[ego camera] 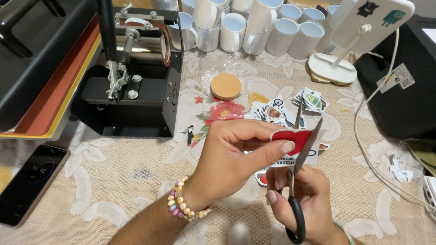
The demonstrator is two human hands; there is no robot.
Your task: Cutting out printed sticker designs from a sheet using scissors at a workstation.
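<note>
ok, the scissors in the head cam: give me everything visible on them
The scissors have long silver metal blades and a black handle loop, plastic by the look. They stand nearly upright, tips up, blades open in a narrow V. The right hand grips the handle from below, so the second loop is mostly hidden. The blades sit against the right edge of a paper cutout with a red shape printed on it, which the left hand pinches between thumb and fingers. All are held above the lace-patterned tablecloth.

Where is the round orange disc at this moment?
In the head view, the round orange disc lies on the lace tablecloth, just right of the black mug press and in front of the white mugs.
</note>
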